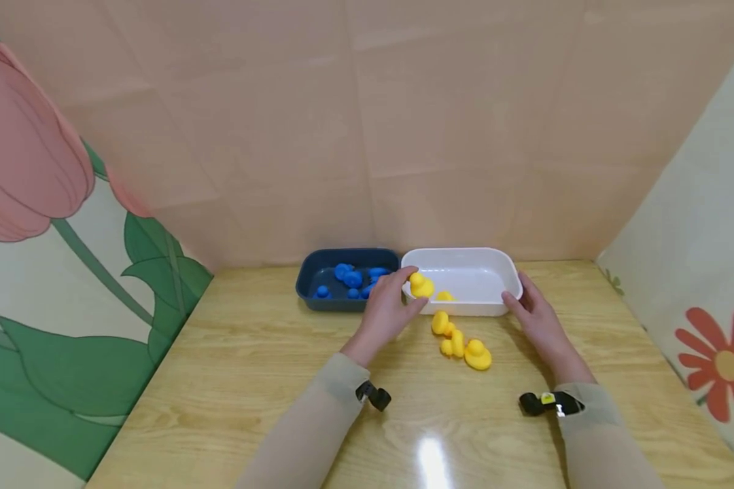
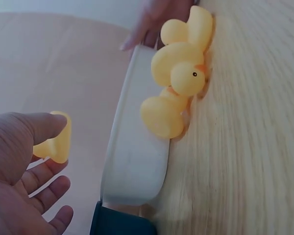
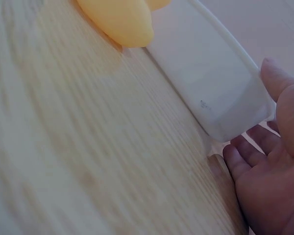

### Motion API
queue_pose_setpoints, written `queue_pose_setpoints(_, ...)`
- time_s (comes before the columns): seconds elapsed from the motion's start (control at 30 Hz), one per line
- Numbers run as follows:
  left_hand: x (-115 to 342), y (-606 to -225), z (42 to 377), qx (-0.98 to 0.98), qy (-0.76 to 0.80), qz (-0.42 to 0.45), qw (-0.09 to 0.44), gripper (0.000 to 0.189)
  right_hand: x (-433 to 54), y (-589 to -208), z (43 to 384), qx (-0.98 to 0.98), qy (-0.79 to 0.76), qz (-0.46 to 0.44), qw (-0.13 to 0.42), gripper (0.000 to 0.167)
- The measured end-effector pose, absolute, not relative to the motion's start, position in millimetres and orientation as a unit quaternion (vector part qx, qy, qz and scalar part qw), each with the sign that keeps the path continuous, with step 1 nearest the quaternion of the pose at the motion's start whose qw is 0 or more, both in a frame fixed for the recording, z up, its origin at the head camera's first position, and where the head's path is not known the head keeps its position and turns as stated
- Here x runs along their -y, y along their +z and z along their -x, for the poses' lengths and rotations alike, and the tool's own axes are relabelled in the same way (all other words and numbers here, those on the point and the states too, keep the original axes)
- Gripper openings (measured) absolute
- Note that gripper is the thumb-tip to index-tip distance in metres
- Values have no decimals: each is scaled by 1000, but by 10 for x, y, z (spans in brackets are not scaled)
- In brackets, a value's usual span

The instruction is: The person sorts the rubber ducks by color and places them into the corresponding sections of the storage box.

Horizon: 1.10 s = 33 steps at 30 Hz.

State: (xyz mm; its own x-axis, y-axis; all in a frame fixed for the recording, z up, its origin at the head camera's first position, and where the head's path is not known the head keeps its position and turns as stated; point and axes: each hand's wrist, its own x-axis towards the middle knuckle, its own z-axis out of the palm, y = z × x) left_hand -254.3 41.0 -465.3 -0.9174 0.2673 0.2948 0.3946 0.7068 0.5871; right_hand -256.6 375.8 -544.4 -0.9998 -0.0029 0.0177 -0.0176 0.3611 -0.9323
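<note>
My left hand (image 1: 385, 309) pinches a yellow toy duck (image 1: 422, 285) between thumb and fingers, over the left end of the white tray (image 1: 465, 310). In the left wrist view that duck (image 2: 62, 142) shows past the thumb, apart from the tray wall. My right hand (image 1: 539, 327) grips the tray's right end, its thumb at the rim and its fingers along the outer wall. Inside the tray a bit of yellow (image 1: 445, 297) shows above the front rim. On the table before it lie three yellow ducks (image 1: 478, 355), close together.
A dark blue tray (image 1: 336, 305) stands right beside the white one on its left, with several blue toys (image 1: 352, 278) in it. Behind both trays rises a beige covered wall (image 1: 367, 136). The wooden table (image 1: 251, 353) runs between side walls with printed flowers.
</note>
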Motion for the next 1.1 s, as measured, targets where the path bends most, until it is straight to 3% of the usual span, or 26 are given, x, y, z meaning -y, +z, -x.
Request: queue_pose_setpoints(1.1, -653, -4815, 2875, 939, -306, 126, 90, 61, -3772, -5467, 2555, 829, 560, -1, 9, 92)
